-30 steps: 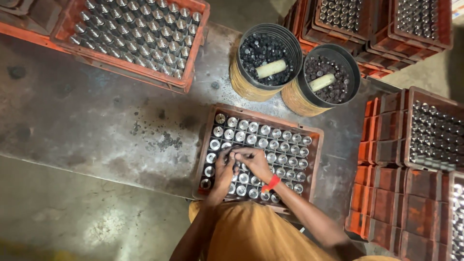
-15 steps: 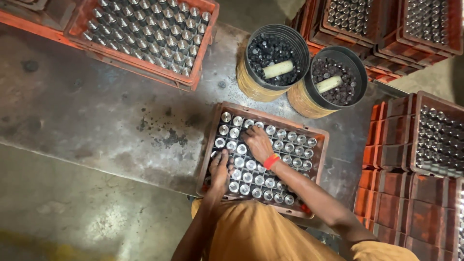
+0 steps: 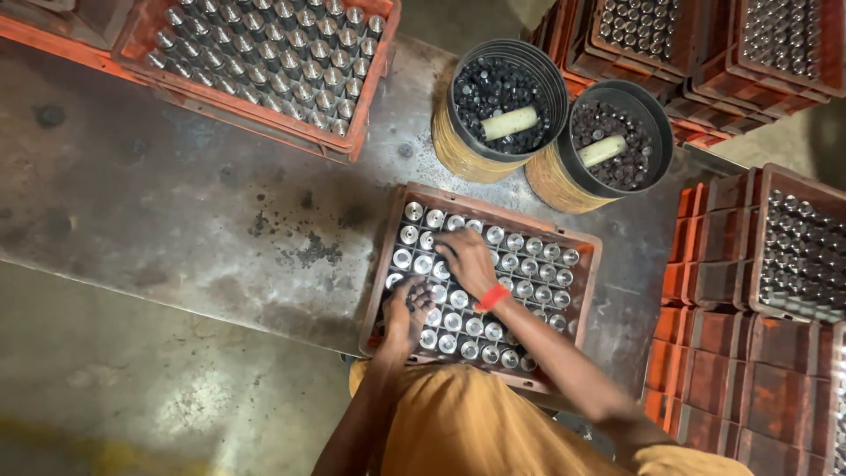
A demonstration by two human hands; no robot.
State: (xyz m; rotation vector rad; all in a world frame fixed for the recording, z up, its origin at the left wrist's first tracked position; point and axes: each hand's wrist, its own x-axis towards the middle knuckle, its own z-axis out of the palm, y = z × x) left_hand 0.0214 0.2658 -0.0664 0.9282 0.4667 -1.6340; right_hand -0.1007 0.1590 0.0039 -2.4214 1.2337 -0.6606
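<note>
In the lower middle of the frame, both hands work the shiny round metal cylinders [image 3: 458, 300] in the brown compartmented plastic crate [image 3: 589, 264], left hand [image 3: 407, 310] curled gripping one, right hand [image 3: 465, 261] spread flat on others; seating each upright seems best.

A large orange crate [image 3: 352, 132] of upright metal cylinders lies at upper left on the stained metal table [image 3: 176, 220]. Two round black tubs [image 3: 449, 97] [image 3: 665, 132] stand side by side above centre; each holds dark small parts and one pale cylinder [image 3: 509, 122] [image 3: 603, 151]. Stacked orange crates [image 3: 705, 291] line the right side.
</note>
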